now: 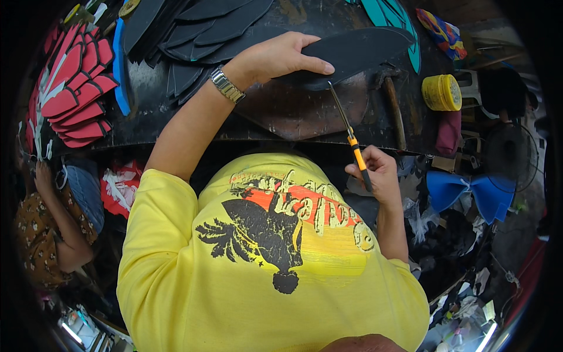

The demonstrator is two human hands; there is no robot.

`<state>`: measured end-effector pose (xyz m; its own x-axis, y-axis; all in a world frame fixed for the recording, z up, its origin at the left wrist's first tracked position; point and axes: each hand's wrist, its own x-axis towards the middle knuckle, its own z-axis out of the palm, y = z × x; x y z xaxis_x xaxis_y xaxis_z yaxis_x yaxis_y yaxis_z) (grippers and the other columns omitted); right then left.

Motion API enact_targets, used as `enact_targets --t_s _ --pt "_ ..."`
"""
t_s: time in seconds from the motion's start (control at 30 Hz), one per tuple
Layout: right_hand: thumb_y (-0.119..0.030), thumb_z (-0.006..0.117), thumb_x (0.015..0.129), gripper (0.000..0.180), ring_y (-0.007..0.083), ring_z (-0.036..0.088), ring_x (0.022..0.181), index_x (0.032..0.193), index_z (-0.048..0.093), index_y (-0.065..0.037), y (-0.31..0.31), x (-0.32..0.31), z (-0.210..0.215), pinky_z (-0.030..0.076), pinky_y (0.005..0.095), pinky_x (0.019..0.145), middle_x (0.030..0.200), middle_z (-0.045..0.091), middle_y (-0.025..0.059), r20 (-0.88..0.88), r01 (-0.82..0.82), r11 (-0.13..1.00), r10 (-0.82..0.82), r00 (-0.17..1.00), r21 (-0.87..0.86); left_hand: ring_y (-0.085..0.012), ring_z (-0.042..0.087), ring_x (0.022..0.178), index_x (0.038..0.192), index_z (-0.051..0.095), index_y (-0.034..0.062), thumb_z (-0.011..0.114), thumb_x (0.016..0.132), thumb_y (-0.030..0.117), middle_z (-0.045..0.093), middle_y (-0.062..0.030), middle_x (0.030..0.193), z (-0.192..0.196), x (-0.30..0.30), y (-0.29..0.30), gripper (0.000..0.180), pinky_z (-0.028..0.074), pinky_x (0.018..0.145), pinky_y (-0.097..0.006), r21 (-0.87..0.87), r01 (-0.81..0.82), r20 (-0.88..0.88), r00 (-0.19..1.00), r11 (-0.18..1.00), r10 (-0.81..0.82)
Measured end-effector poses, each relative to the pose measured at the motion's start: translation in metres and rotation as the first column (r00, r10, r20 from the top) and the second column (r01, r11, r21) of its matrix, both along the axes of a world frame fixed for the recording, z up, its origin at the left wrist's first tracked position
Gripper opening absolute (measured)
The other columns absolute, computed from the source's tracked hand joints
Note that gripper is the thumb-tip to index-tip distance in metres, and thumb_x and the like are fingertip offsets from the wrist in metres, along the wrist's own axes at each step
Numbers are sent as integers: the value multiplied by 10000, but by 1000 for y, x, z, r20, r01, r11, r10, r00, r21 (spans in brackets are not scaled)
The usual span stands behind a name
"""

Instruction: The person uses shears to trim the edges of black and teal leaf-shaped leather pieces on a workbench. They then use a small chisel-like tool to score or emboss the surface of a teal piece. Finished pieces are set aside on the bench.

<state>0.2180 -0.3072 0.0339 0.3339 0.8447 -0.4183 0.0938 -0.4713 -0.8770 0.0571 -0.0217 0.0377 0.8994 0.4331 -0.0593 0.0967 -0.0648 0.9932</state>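
My left hand (287, 58), with a metal watch on its wrist, grips a black sole-shaped sheet (363, 56) by its near left edge, thumb on top. The sheet is held over the dark table. In my right hand (378, 173) is a pair of scissors (356, 154) with orange and black handles, seen nearly edge-on. Their blades point up and away, and the tips are close to the sheet's near edge; whether they touch it I cannot tell. Beneath the sheet lies a brownish flat board (293, 114) on the table.
Stacked black sole pieces (205, 29) lie at the far left, teal ones (381, 14) at the far right. A hammer (394, 111) and a yellow tub (441, 92) are on the right. Red pieces (76, 88) sit left beside a blue strip (121, 70). Another person's arm (67, 234) is at left.
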Motion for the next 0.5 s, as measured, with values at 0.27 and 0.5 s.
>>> enact_targets --t_s 0.27,0.5 --pt "-73 803 763 237 34 396 557 781 577 -7 -10 50 11 321 215 516 604 480 -50 557 235 954 -300 774 187 -161 620 1018 1321 565 -29 781 852 288 669 -103 1133 -11 -7 -8 606 481 927 -288 210 1 -112 993 978 23" --pt "-218 863 770 350 24 443 482 719 559 -52 -8 127 1 308 217 430 582 521 -36 590 393 919 -304 748 -23 -342 485 1325 1515 344 90 885 685 231 478 -219 1445 -14 -17 -35 1000 395 1101 -399 512 -23 13 1000 859 19"
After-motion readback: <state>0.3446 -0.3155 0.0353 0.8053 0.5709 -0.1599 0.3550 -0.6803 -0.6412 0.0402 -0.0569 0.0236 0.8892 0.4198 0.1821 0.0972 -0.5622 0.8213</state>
